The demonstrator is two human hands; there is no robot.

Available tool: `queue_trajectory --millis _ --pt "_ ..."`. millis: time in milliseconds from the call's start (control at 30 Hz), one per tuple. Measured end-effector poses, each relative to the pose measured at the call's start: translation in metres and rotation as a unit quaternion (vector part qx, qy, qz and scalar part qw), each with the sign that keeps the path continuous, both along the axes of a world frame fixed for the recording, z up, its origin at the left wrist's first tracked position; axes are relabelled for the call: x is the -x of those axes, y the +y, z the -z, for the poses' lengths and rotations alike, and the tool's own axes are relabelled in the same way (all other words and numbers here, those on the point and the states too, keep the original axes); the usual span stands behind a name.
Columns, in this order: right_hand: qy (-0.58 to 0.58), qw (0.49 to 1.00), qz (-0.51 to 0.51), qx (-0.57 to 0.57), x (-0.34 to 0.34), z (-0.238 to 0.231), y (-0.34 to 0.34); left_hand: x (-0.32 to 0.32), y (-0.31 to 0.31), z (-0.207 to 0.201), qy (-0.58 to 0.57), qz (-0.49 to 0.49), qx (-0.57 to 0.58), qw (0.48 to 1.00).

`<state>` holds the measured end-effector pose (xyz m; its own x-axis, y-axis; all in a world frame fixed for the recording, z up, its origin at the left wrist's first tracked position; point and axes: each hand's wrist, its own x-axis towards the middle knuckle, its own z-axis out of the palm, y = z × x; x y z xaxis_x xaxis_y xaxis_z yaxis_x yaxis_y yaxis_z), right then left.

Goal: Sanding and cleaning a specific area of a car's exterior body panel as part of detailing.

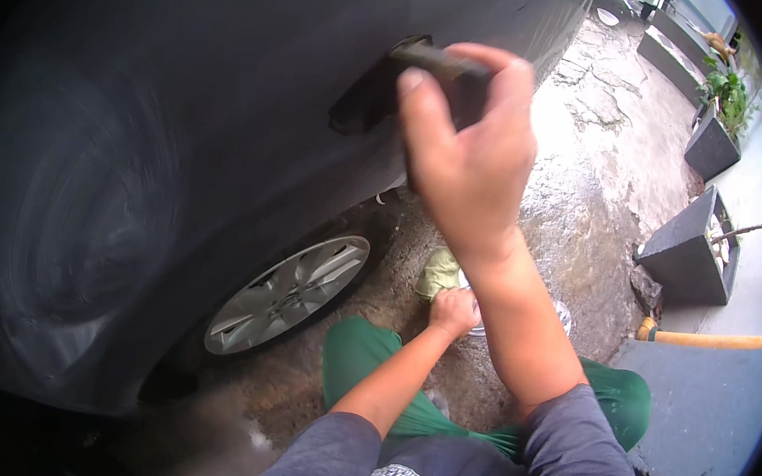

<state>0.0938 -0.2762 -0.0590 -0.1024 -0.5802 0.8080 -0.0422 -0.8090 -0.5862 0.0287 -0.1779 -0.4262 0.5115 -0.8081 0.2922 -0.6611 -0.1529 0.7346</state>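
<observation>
A dark grey car panel (259,70) fills the upper left, with pale swirl marks on its lower corner. My right hand (477,146) is raised close to the panel, its thumb and fingers closed around a dark flat block (439,60) blurred by motion. A dark patch (366,104) shows on the panel beside the block. Lower down, between my knees, my left hand (454,313) is closed on a pale yellow-green cloth (438,273). Behind my right forearm, a shiny round container (563,316) is mostly hidden.
The car's silver-spoked wheel (288,295) stands close at my left. Wet, cracked concrete (581,156) stretches ahead. Along the right wall stand grey planters (694,245), one with a leafy plant (727,99). A yellowish pole (711,340) lies by a blue-grey surface (703,416).
</observation>
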Motion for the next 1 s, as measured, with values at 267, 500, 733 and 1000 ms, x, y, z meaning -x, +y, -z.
queue_trajectory --millis 267,500,733,1000 --pt "-0.004 1.0 0.008 0.027 -0.008 -0.008 0.007 -0.023 0.003 -0.019 -0.071 0.027 -0.084 0.994" --pt "0.023 0.999 0.005 0.024 -0.005 -0.003 0.007 -0.041 0.009 -0.017 -0.112 0.215 -0.256 0.936" --pt "0.01 1.0 0.013 0.013 -0.004 -0.006 0.004 -0.037 0.013 -0.023 -0.142 0.173 -0.126 0.966" --pt "0.001 1.0 0.008 0.029 -0.007 -0.01 -0.004 -0.045 0.017 0.002 -0.127 0.188 -0.111 0.968"
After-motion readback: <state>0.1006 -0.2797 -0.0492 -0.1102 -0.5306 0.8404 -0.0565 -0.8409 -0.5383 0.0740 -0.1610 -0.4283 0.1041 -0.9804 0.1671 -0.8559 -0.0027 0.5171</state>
